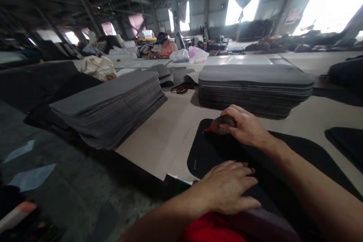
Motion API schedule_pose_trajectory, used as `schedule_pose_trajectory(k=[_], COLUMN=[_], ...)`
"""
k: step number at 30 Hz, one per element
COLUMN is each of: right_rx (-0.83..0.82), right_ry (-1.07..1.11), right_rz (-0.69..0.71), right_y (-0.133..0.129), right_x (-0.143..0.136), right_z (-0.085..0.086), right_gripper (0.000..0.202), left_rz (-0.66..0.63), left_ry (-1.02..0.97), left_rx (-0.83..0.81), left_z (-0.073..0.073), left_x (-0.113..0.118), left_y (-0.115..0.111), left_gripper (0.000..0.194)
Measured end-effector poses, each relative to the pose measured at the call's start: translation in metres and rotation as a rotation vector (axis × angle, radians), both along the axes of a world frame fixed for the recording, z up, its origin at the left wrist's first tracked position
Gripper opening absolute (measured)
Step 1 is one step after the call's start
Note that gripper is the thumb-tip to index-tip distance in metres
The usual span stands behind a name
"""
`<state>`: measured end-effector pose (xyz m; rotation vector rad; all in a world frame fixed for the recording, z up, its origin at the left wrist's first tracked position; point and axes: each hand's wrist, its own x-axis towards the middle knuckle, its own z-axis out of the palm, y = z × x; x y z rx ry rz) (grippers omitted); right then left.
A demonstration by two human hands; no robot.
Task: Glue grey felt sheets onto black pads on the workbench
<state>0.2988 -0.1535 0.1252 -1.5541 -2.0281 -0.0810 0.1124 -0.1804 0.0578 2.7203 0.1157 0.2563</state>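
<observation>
A black mat-like piece with rounded corners (297, 143) lies flat on the table in front of me. My right hand (241, 123) is wrapped round a dark bottle (220, 124) with a thin red tip, held on its side. The tip points left, over the piece near its far left corner. My left hand (231, 186) rests palm down on the near part of the same piece, its fingers apart and nothing in them. A small light mark shows near the left edge of the piece.
Stacks of grey sheets stand at the left (113, 102) and behind the piece (252, 87). Another black piece (346, 141) lies at the right on the beige table (153, 140). Plastic bags (197, 55) and a person (164, 45) are farther back.
</observation>
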Motion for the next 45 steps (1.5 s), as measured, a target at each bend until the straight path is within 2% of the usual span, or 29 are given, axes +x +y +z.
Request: schedule_pose_trajectory(k=[3,8,11,13,16,21,26,33,39,45], right_rx=[-0.035,-0.128,-0.167,-0.17,-0.089,0.041,0.049,0.048,0.053,0.076], right_ry=[0.028,0.079,0.131,0.157,0.148,0.004,-0.053,-0.147,-0.202,-0.217], right_rz=[0.055,0.242,0.28,0.24,0.128,-0.031,-0.102,-0.16,-0.152,-0.201], right_y=[-0.011,-0.04,-0.043,-0.037,-0.019,0.011,0.028,0.038,0.033,0.033], right_x=[-0.006,-0.023,-0.027,-0.024,-0.012,0.008,0.015,0.012,0.008,0.01], right_z=[0.003,0.012,0.012,0.008,0.001,-0.006,-0.006,-0.001,0.005,0.001], right_gripper=[0.014,0.013,0.013,0.012,0.012,0.015,0.016,0.02,0.019,0.016], left_rz=[0.001,0.002,0.011,0.013,0.018,-0.004,0.0,-0.011,0.0,-0.005], left_ry=[0.012,-0.036,-0.04,-0.033,-0.002,-0.014,-0.021,-0.01,-0.013,-0.004], left_rx=[-0.03,0.018,0.019,-0.004,-0.044,-0.033,-0.05,-0.075,-0.082,-0.082], left_z=[0.001,0.008,0.009,0.008,0.003,0.0,0.0,-0.001,-0.001,0.0], left_x=[-0.001,-0.003,-0.003,-0.003,-0.002,-0.001,-0.001,-0.002,-0.002,-0.002], left_y=[0.0,-0.001,-0.001,-0.001,-0.001,0.0,0.0,0.002,0.001,0.002], left_gripper=[0.053,0.048,0.046,0.048,0.051,0.054,0.053,0.056,0.054,0.055])
